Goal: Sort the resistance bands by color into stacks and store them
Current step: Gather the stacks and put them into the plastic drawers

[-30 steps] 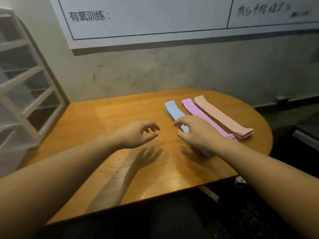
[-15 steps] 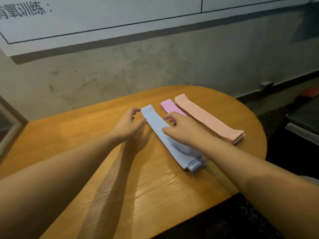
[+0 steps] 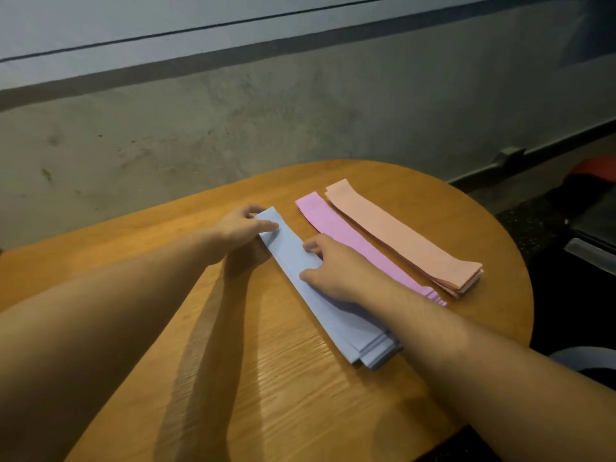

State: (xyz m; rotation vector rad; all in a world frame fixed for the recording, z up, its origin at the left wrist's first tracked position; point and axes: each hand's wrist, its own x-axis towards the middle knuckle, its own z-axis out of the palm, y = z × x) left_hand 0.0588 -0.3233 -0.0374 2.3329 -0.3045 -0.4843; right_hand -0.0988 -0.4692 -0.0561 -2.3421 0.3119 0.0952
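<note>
Desk (image 3: pixel 233 378) carries three sorted stacks. Your left hand (image 3: pixel 238 228) pinches the blue stack (image 3: pixel 320 295) at its 11 o'clock end, thumb on top. Your right hand (image 3: pixel 336 271) rests mid-stack, fingers bent on it, grip unclear. Pink stack (image 3: pixel 336 225) lies just beside, peach stack (image 3: pixel 396 235) rightmost.

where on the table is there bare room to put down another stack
Bare wood lies left of the blue stack, toward the near-left table edge. Crowded on the right: blue, purple stack and peach stack lie close together.
</note>
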